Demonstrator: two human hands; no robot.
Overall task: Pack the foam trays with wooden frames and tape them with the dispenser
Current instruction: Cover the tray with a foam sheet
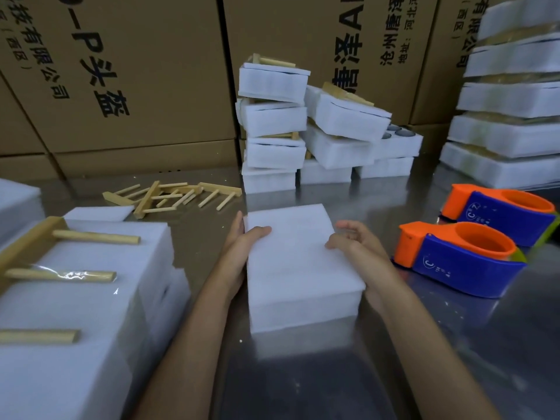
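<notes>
Brown cartons (121, 71) wall off the far side of the steel table (454, 359), and against them lean two lots of white foam: a tumbled heap of packed trays (303, 125) at far centre and a tidier stack (512, 116) at far right. Near left sits a large foam block (91, 298) with a wooden frame (54, 256) laid on top, one of its pegs under clear tape. In the middle, close to the person, lies the foam tray (297, 265) now in hand, closed and plain white, with no frame on it yet. The left hand (242, 241) grips its far left edge, thumb over the top; the right hand (351, 241) is at the right edge with fingers loosely curled, thumb touching the top, and I cannot tell whether it truly grips. To do this step well, I judge the halves should be squared flush before a frame goes on. Loose wooden frames (169, 197) lie scattered far left of the tray, and two orange-and-blue tape dispensers (460, 259) wait just to the right.
</notes>
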